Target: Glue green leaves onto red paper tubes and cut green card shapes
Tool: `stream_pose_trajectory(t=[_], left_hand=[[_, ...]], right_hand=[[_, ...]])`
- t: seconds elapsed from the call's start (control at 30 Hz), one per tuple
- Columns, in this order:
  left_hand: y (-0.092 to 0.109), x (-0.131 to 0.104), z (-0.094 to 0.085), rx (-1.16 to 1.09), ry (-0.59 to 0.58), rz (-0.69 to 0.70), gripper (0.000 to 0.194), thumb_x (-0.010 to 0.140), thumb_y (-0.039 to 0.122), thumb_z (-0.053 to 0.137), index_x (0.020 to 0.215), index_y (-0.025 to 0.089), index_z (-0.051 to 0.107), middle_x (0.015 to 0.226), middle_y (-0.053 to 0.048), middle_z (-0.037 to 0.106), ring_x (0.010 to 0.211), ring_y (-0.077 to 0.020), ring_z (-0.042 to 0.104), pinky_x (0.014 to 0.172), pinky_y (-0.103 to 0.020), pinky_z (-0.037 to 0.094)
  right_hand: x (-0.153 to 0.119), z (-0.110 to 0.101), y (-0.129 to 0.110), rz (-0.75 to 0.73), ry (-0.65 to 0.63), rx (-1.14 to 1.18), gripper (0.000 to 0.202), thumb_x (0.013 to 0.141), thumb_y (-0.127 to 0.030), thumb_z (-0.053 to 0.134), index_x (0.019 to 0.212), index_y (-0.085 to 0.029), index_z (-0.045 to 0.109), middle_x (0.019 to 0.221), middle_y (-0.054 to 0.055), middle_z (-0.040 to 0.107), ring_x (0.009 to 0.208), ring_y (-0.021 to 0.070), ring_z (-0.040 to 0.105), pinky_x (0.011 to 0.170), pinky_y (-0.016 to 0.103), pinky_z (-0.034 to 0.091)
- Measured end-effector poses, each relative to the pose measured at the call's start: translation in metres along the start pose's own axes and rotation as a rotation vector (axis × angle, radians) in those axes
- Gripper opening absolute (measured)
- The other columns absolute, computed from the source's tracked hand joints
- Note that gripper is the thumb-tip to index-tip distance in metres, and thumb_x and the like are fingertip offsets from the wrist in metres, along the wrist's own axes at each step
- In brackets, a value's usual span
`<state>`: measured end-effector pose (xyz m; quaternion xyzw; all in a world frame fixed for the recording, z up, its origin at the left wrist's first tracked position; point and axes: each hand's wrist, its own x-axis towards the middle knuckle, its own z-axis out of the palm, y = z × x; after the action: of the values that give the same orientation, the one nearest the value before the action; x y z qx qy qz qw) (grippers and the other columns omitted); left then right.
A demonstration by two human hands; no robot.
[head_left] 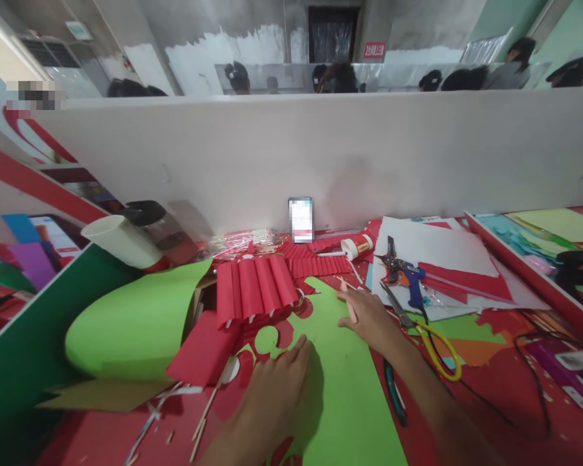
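A large sheet of bright green paper lies in front of me, with pieces cut from its left edge. My left hand rests palm down on that edge, fingers stretched out. Over the upper right part of the sheet is my right hand, with a slim pale pink stick-like thing between thumb and fingers; its exact kind is unclear. A green paper circle lies just beyond my left hand. Behind it sits a pleated red paper lantern piece, beside a folded red paper.
Yellow-handled scissors, a blue glue gun and teal-handled pliers lie right of the sheet. A rolled green sheet stands left. A phone leans on the partition; people sit beyond it.
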<state>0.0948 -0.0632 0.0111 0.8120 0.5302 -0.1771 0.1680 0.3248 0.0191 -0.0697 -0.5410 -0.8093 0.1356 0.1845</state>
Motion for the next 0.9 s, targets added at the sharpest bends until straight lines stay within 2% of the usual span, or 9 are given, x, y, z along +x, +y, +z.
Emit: stream_pose_trajectory(t=[0.07,0.17,0.33,0.4,0.5,0.63,0.8,0.9], left_hand=[[-0.004,-0.004,0.01,0.0,0.023,-0.02,0.058,0.094,0.01,0.038,0.152,0.017,0.039,0.157,-0.019,0.039,0.106,-0.0327,0.071,0.084,-0.05,0.058],[-0.01,-0.008,0.022,-0.014,0.128,-0.069,0.053,0.099,0.012,0.03,0.15,0.016,0.042,0.155,-0.018,0.042,0.109,-0.0322,0.07,0.086,-0.05,0.057],[-0.013,-0.013,0.027,-0.022,0.178,-0.138,0.05,0.101,0.017,0.032,0.149,0.017,0.045,0.154,-0.017,0.045,0.108,-0.0323,0.071,0.087,-0.049,0.056],[-0.014,-0.015,0.029,-0.027,0.217,-0.145,0.049,0.101,0.017,0.032,0.148,0.018,0.046,0.152,-0.015,0.048,0.109,-0.0316,0.071,0.087,-0.048,0.056],[-0.017,-0.016,0.033,-0.044,0.254,-0.164,0.048,0.101,0.016,0.032,0.146,0.019,0.05,0.149,-0.013,0.052,0.111,-0.0298,0.07,0.088,-0.045,0.056],[-0.02,-0.016,0.037,-0.044,0.289,-0.184,0.047,0.101,0.017,0.031,0.142,0.02,0.054,0.146,-0.014,0.056,0.108,-0.0265,0.071,0.091,-0.041,0.054],[-0.01,-0.016,0.036,-0.007,0.284,-0.167,0.05,0.102,0.019,0.028,0.149,0.022,0.046,0.149,-0.015,0.053,0.1,-0.0246,0.073,0.084,-0.037,0.055],[0.0,-0.012,0.039,0.008,0.281,-0.124,0.051,0.103,0.021,0.029,0.153,0.027,0.039,0.153,-0.014,0.048,0.099,-0.0227,0.072,0.078,-0.032,0.055]], right_hand=[[0.0,0.001,0.0,-0.002,0.011,0.006,0.054,0.074,-0.023,0.085,0.123,-0.027,0.063,0.128,0.01,0.069,0.117,0.0341,0.061,0.094,0.049,0.045],[0.0,0.0,-0.002,-0.029,0.022,0.032,0.052,0.074,-0.018,0.085,0.12,-0.027,0.064,0.123,0.009,0.07,0.11,0.0318,0.064,0.093,0.047,0.046],[-0.001,-0.005,-0.006,-0.06,0.062,0.085,0.046,0.081,-0.008,0.074,0.122,-0.025,0.063,0.125,0.007,0.069,0.113,0.0248,0.064,0.096,0.038,0.048],[-0.001,-0.005,-0.006,-0.046,0.081,0.086,0.048,0.081,-0.011,0.076,0.125,-0.025,0.062,0.125,0.009,0.069,0.113,0.0263,0.064,0.096,0.04,0.048],[-0.001,-0.003,-0.003,-0.014,0.091,0.068,0.056,0.075,-0.02,0.084,0.126,-0.023,0.062,0.121,0.011,0.07,0.112,0.0311,0.064,0.095,0.046,0.047],[-0.001,-0.001,-0.002,-0.01,0.073,0.048,0.058,0.071,-0.022,0.088,0.124,-0.024,0.064,0.125,0.012,0.069,0.111,0.0331,0.064,0.096,0.049,0.046],[-0.001,0.0,-0.003,-0.034,0.059,0.055,0.058,0.072,-0.017,0.086,0.125,-0.025,0.063,0.125,0.011,0.07,0.109,0.0323,0.065,0.095,0.047,0.046],[0.0,0.002,-0.002,-0.048,0.052,0.068,0.058,0.072,-0.014,0.086,0.124,-0.025,0.064,0.123,0.009,0.071,0.109,0.0326,0.065,0.095,0.047,0.046]])
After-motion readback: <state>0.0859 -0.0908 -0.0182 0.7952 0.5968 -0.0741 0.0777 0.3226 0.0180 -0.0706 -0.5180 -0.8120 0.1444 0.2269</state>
